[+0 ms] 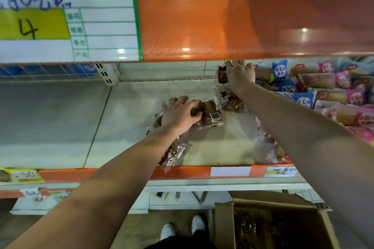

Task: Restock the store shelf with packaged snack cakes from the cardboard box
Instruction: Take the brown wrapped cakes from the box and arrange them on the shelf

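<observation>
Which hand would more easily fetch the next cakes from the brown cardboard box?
Probably the right hand: the brown cardboard box sits under that arm; the left hand is farther.

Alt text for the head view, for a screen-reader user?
A person's left hand grips a cake pack on the white shelf while the right hand holds an upright pack at the back, beside blue and pink packs. An open cardboard box stands below.

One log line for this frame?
step: shelving | left hand: grips brown cake pack on shelf | right hand: holds red pack upright at shelf back | cardboard box: open
</observation>
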`<move>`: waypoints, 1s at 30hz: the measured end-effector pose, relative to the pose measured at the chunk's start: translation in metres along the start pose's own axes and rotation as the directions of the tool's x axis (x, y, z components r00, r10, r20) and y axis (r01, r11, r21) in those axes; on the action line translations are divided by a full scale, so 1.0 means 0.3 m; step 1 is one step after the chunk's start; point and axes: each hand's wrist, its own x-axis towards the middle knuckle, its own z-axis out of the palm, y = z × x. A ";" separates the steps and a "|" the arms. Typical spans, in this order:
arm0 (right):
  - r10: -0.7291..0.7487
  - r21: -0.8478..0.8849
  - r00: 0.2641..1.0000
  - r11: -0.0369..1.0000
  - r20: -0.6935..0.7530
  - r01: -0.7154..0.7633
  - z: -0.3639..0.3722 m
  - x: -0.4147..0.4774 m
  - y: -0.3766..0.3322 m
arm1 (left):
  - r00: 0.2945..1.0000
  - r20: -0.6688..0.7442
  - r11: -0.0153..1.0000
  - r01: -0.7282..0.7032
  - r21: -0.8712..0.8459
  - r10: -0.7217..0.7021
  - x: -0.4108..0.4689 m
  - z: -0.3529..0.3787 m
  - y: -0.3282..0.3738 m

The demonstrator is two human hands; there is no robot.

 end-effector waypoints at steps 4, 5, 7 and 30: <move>0.009 0.073 1.000 0.997 0.018 -0.010 -0.022 -0.026 0.001 | 1.000 0.005 1.000 -0.005 0.005 0.005 -0.002 -0.001 -0.001; 0.017 0.110 1.000 0.994 0.020 -0.019 -0.029 -0.035 0.002 | 1.000 0.006 1.000 -0.007 0.002 0.007 -0.003 -0.002 0.000; 0.023 0.185 1.000 0.982 0.015 -0.025 -0.048 -0.059 0.004 | 1.000 -0.001 1.000 -0.013 -0.013 0.013 -0.007 -0.006 0.000; 0.029 0.207 0.985 0.976 0.168 -0.064 -0.022 -0.273 -0.098 | 0.997 -0.025 0.961 -0.080 -0.266 0.077 -0.036 -0.133 -0.088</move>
